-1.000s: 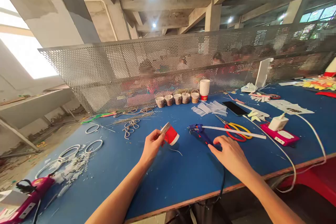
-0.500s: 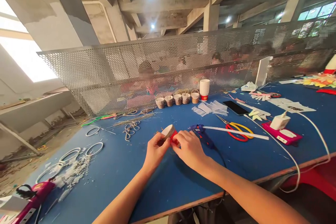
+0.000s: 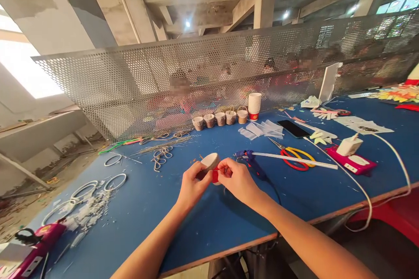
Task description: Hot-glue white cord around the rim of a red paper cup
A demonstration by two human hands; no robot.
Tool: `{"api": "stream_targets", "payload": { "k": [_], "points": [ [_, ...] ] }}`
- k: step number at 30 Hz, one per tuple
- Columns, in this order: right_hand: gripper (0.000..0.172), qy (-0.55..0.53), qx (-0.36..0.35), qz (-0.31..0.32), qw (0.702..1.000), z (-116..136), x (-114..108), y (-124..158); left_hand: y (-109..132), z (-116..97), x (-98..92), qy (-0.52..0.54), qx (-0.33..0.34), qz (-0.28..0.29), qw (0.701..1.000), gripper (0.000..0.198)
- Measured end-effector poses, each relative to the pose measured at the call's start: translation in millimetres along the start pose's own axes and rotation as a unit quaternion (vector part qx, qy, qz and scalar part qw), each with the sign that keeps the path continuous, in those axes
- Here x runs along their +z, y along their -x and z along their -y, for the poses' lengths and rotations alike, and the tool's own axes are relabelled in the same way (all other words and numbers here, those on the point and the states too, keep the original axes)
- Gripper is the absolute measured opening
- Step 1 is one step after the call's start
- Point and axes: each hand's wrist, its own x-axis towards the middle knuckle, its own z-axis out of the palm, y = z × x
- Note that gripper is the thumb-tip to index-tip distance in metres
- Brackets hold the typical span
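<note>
While the left hand [image 3: 194, 184] grips the cup [image 3: 210, 161], base tilted rightward, the right hand [image 3: 236, 179] — fingers pinched narrow — adjoins its red side.

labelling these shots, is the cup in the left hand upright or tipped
Tipped: the cup leans in the left hand, its pale rim above and left of its red lower part.

Right hand [image 3: 240, 182] from beside glue gun [image 3: 254, 165] to red cup [image 3: 215, 176]
</note>
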Motion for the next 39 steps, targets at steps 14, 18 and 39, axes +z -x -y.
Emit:
{"api": "stream_targets", "payload": {
  "k": [14,18,39],
  "points": [
    [0.009,-0.016,-0.012,-0.050,0.999,-9,3,3,-1,1,-0.5,0.000,-0.016,0.037,0.999,0.018],
    [0.008,-0.036,0.005,-0.051,0.998,-10,4,3,-1,-2,-0.5,-0.004,-0.017,0.045,0.999,0.018],
    [0.023,-0.073,0.074,0.076,0.992,-14,-7,-1,-8,2,-12.5,-0.020,0.000,0.148,0.989,0.016]
  ]
}}
